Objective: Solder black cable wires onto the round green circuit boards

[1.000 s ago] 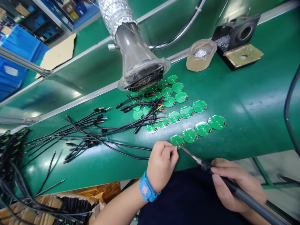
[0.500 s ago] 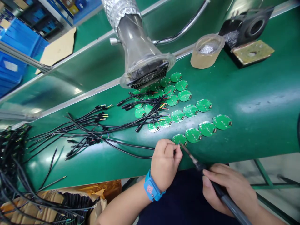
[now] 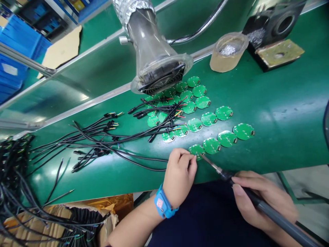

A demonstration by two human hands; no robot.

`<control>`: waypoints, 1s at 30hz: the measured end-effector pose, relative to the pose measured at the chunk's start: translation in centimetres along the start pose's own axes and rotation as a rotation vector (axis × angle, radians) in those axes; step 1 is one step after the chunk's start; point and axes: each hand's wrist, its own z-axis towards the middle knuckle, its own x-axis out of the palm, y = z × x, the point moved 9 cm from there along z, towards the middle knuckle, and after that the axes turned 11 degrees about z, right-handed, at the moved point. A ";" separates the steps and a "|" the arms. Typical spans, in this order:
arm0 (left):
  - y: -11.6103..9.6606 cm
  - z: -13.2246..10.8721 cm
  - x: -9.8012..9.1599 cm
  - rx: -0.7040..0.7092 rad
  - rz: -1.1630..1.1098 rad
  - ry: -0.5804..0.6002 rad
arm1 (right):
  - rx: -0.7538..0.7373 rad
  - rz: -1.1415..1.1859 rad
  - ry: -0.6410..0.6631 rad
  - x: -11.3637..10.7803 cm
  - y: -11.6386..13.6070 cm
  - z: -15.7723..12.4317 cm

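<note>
My left hand (image 3: 180,175), with a blue wrist strap (image 3: 162,205), is pinched shut on the end of a black wire (image 3: 133,164) at the edge of a round green circuit board (image 3: 196,150). My right hand (image 3: 262,200) is wrapped around a black soldering iron (image 3: 259,205). Its metal tip (image 3: 205,160) touches that same board, right beside my left fingertips. More round green boards (image 3: 226,138) lie in rows behind it on the green bench (image 3: 277,109).
A fume extractor nozzle with a fan grille (image 3: 160,77) hangs over the far boards. Black leads (image 3: 97,140) are spread to the left, with a larger bundle (image 3: 15,192) in a box at the lower left. A solder-scrap cup (image 3: 227,53) and iron stand (image 3: 280,34) are at the back right.
The hands stay at the nearest board; the iron tip has shifted slightly against it. The view has swayed a little.
</note>
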 end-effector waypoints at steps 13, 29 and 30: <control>0.3 1.3 0.3 -0.063 0.017 0.187 | -0.022 0.013 0.063 1.0 0.5 0.9; 0.5 2.2 0.3 -0.077 -0.056 0.184 | 0.057 -0.025 0.088 1.5 0.4 0.8; 0.5 2.2 0.3 -0.077 -0.046 0.195 | 0.087 -0.012 0.068 1.1 0.0 0.5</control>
